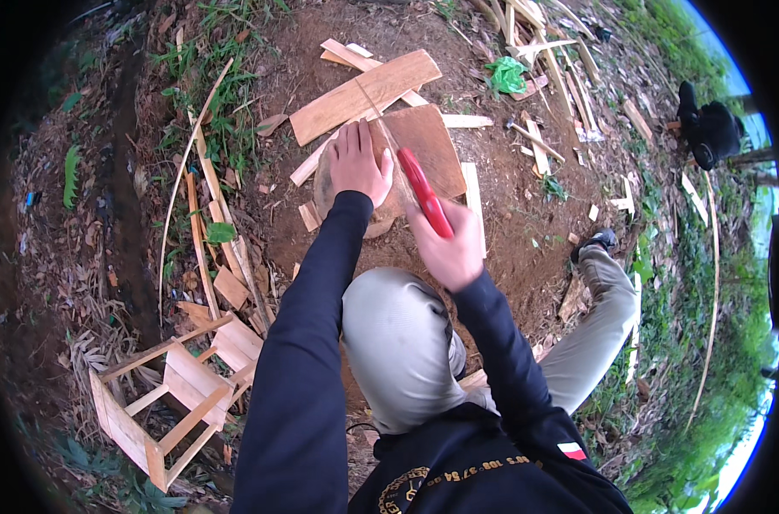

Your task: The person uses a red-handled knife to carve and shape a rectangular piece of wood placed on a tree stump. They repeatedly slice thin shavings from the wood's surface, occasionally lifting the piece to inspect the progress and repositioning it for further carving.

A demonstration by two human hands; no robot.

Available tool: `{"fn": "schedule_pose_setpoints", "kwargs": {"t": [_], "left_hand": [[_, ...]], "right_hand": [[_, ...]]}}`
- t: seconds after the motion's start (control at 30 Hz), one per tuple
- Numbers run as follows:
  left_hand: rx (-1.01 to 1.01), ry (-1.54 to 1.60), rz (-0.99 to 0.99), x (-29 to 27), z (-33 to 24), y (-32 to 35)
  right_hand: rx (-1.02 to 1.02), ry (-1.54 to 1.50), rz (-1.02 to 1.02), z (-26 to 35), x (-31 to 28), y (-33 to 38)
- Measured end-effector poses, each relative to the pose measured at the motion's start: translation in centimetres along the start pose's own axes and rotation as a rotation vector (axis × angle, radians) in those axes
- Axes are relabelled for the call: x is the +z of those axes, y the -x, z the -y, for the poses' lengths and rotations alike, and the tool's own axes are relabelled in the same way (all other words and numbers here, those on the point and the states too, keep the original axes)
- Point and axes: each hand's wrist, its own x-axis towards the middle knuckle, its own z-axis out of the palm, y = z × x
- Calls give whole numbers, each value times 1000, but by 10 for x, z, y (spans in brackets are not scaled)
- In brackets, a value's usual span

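Note:
My right hand [451, 244] is closed around the red handle of a hand saw [422, 190]. The saw's thin blade [377, 111] points away from me, its edge running past the fingers of my left hand. Palm down, my left hand [359, 165] presses on the wood with its fingers stretched forward. Under both hands is a low chopping block [329, 193], partly covered by my hands. A brown wooden slab [432, 146] lies on its right side. Beyond my left fingertips, a wide pale plank [325, 116] lies slanting, with the blade tip crossing over it.
A small wooden frame [184, 385] stands at the lower left near long strips [222, 231]. At right lie a hammer [535, 141], a green plastic bag [507, 75] and scrap wood [569, 77]. My bent knee [398, 343] is close below the block. A dark-clothed figure [711, 128] is far right.

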Motion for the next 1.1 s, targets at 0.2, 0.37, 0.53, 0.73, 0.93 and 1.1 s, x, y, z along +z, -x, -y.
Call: {"fn": "schedule_pose_setpoints", "kwargs": {"t": [0.2, 0.37, 0.53, 0.73, 0.93, 1.1], "left_hand": [[14, 49, -36, -3, -7, -3], [-28, 99, -92, 8, 8, 3], [-121, 243, -154, 18, -4, -8], [-261, 277, -230, 23, -4, -15], [-204, 202, -269, 28, -15, -13], [-203, 167, -255, 28, -2, -11]], "right_hand": [[31, -134, -46, -28, 10, -6], [51, -72, 41, -8, -1, 14], [8, -21, -10, -19, -6, 13], [65, -102, -15, -17, -14, 15], [-84, 78, -47, -18, 2, -9], [110, -94, -7, -7, -12, 24]]}}
